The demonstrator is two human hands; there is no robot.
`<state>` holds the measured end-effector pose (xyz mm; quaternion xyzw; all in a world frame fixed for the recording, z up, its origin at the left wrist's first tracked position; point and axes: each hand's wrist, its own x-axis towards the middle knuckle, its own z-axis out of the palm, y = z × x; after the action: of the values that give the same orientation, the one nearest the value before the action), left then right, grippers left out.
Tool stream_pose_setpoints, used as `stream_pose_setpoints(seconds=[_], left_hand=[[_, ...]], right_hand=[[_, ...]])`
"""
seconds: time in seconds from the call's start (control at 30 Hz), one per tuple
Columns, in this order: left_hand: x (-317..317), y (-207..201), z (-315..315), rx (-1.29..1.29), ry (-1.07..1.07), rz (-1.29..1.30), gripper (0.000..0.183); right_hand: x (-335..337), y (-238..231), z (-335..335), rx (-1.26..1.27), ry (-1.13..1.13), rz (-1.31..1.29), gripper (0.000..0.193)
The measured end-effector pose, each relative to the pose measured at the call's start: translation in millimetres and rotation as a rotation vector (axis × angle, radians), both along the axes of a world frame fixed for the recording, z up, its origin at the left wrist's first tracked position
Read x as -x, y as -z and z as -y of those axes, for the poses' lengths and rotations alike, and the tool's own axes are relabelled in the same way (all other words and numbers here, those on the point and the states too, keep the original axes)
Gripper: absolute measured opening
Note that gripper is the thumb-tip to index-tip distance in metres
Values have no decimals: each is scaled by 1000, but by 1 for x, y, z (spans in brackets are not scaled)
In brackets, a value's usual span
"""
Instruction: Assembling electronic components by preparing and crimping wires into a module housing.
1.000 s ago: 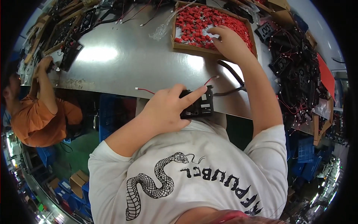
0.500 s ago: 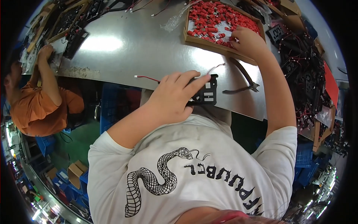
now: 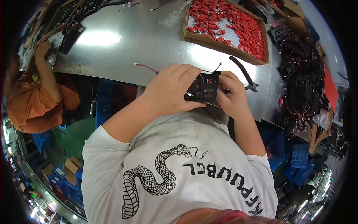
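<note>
My left hand [image 3: 171,89] is wrapped over the left part of a black plastic housing [image 3: 210,93] with rectangular openings and a dark round part. Thin wires with small white plugs stick out past the housing, among them a red wire [image 3: 147,67] at the left. My right hand [image 3: 234,91] is closed at the housing's right end, with the fingertips partly behind it. A bit of red [image 3: 209,81] shows through one opening; whether my right fingers hold it is hidden. Cutting pliers [image 3: 253,87] with dark handles lie just beyond my right hand.
A shallow cardboard box [image 3: 209,40] of small red parts with metal tips stands at the far right. Black housings with red wires [image 3: 302,71] are heaped farther right. A clear plastic bag [image 3: 173,19] lies left of the box. At the left, a person in orange [image 3: 33,100] works at the metal table [image 3: 112,59].
My right hand has left the box of red parts and come back to the housing's right end. The housing is now tilted up between both hands.
</note>
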<state>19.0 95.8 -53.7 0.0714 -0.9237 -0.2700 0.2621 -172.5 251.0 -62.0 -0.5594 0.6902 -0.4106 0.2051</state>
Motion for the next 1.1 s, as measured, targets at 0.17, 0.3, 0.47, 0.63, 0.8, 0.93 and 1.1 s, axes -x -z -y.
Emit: stream_pose_setpoints(seconds=[0.17, 0.3, 0.47, 0.63, 0.8, 0.93, 1.1], left_hand=[[-2, 0, 3, 16, 18, 27, 77], [-3, -1, 5, 10, 37, 125, 77], [-4, 14, 10, 111, 35, 178, 75], [-5, 10, 9, 139, 10, 224, 74], [-1, 8, 0, 172, -29, 251, 73], [3, 11, -5, 229, -76, 252, 73], [4, 8, -8, 221, -88, 263, 74]], right_hand=[[-6, 0, 0, -21, -1, 54, 26], [-14, 8, -1, -46, 91, 63, 22], [-21, 23, 3, -53, 213, -283, 20], [-11, 4, 0, 13, 97, -171, 25], [-16, -21, 5, 48, 31, -380, 22], [-17, -16, 10, 41, 7, -477, 19], [-19, -15, 13, 35, 56, -396, 15]])
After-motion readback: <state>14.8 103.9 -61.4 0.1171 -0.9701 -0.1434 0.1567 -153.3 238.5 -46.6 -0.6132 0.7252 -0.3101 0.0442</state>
